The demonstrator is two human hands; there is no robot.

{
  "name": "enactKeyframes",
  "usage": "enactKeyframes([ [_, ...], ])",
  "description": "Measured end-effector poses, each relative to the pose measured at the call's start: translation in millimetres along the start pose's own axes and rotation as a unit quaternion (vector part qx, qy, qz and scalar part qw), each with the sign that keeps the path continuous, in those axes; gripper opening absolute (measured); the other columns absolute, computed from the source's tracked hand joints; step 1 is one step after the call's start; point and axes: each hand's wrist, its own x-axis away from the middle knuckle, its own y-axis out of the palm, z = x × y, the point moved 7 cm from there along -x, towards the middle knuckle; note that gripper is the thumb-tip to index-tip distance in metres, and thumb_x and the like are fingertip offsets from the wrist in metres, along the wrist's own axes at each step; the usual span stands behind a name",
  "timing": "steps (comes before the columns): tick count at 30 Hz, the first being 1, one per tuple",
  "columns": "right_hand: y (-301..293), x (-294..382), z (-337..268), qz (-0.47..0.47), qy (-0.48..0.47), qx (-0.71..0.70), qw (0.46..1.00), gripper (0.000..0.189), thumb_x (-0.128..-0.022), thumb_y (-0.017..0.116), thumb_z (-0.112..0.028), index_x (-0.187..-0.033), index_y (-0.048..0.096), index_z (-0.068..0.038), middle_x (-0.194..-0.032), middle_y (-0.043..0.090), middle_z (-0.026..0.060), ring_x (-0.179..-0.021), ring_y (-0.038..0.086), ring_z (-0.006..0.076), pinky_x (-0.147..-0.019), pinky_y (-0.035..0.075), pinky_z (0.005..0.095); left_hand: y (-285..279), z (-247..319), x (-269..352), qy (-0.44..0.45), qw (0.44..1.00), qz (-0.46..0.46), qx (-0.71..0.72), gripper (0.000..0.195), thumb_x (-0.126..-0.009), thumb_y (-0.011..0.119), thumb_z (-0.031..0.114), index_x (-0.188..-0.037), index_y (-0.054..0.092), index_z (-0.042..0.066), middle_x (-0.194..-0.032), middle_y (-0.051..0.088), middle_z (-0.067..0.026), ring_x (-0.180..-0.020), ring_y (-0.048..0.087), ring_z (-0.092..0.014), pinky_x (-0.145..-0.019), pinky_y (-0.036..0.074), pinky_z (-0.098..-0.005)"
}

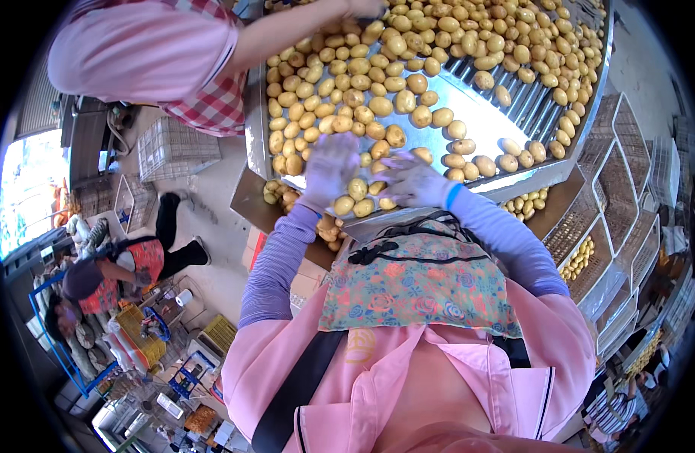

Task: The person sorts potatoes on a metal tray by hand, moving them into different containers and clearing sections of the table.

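Observation:
Many yellow potatoes (357, 82) lie spread over a metal sorting table (446, 113) before me. My left hand (331, 164), in a pale glove, is over potatoes near the table's front edge; it is blurred, and whether it grips one is hidden. My right hand (413, 178), also gloved and with a blue band at the wrist, reaches with spread fingers over potatoes to its left. Between the hands several potatoes (357, 189) sit close to the front edge. Metal rollers (523, 96) run under potatoes at the upper right.
A co-worker's arm (290, 34) reaches over the table from the upper left. Lower metal trays (256, 206) with potatoes run below the front edge. Stacked plastic crates (602, 187) stand at right, an empty-looking crate (174, 148) at left. Another person (149, 260) is farther off at left.

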Motion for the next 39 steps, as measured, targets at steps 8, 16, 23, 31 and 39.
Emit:
enactKeyframes([
  [8,-75,67,48,0.194,0.310,-0.023,0.931,0.024,-0.090,0.064,-0.028,-0.111,0.073,-0.019,-0.121,0.068,0.0017,-0.120,0.058,0.0244,-0.112,0.036,0.0447,68,-117,-86,-0.258,0.966,-0.007,0.034,0.031,-0.093,0.060,0.021,-0.120,0.062,0.008,-0.117,0.063,-0.0207,-0.108,0.059,-0.044,-0.093,0.049,-0.0473],
  [16,-60,86,7,0.232,0.372,-0.186,0.880,0.024,-0.094,0.063,-0.023,-0.112,0.072,-0.010,-0.111,0.070,0.0117,-0.110,0.064,0.0287,-0.102,0.046,0.0411,85,-83,-70,-0.219,0.950,-0.220,-0.033,0.032,-0.088,0.059,0.018,-0.116,0.061,0.003,-0.110,0.065,-0.0215,-0.104,0.064,-0.040,-0.084,0.053,-0.0497],
  [23,-53,80,12,0.385,0.268,-0.706,0.531,0.059,-0.102,0.053,-0.030,-0.152,0.033,-0.007,-0.132,0.054,0.0079,-0.117,0.057,0.0201,-0.105,0.044,0.0347,74,71,-64,-0.135,0.929,-0.207,0.275,0.032,-0.094,0.066,0.019,-0.121,0.063,0.003,-0.112,0.065,-0.0138,-0.101,0.065,-0.027,-0.087,0.052,-0.0385],
  [31,-46,328,-42,-0.064,0.529,-0.525,0.664,0.040,-0.095,0.058,-0.007,-0.134,0.058,-0.005,-0.120,0.066,0.0095,-0.104,0.065,0.0194,-0.090,0.052,0.0353,7,48,68,0.032,0.991,-0.122,0.044,0.049,-0.093,0.061,0.035,-0.136,0.059,0.012,-0.151,0.046,-0.0077,-0.145,0.035,-0.029,-0.121,0.022,-0.0488],
  [39,-140,204,26,0.264,0.434,-0.121,0.853,0.045,-0.094,0.066,-0.021,-0.138,0.058,-0.011,-0.141,0.055,0.0136,-0.130,0.052,0.0286,-0.104,0.044,0.0344,44,-75,58,-0.271,0.934,0.122,-0.199,0.068,-0.101,0.040,0.046,-0.153,0.032,0.003,-0.160,0.026,-0.0244,-0.149,0.016,-0.047,-0.120,0.014,-0.0575],
])
